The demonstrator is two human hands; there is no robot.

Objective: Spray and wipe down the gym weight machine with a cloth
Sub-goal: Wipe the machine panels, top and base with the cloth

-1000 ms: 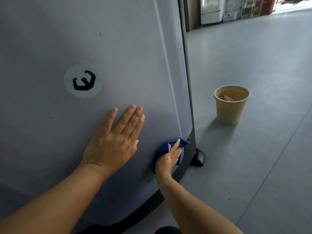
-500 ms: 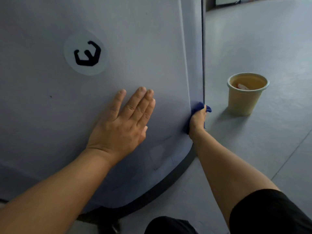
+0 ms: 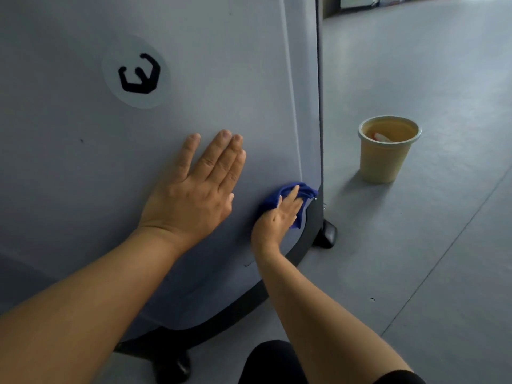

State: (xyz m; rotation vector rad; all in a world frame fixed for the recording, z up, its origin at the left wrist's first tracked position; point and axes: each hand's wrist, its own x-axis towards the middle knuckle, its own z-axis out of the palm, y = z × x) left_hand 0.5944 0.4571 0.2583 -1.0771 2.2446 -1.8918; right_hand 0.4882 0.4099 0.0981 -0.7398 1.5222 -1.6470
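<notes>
The right hand (image 3: 277, 217) presses one bunched blue cloth (image 3: 288, 196) with straight fingers on the low right corner of the grey plastic machine panel (image 3: 83, 189); the left hand (image 3: 194, 195) lies flat and open beside it. Best to keep even pressure along the dark rim. One beige bucket (image 3: 385, 159) stands well apart.

Blue cloth (image 3: 288, 196), grey panel (image 3: 221, 79) — bucket (image 3: 383, 159) seemingly tan.
</notes>
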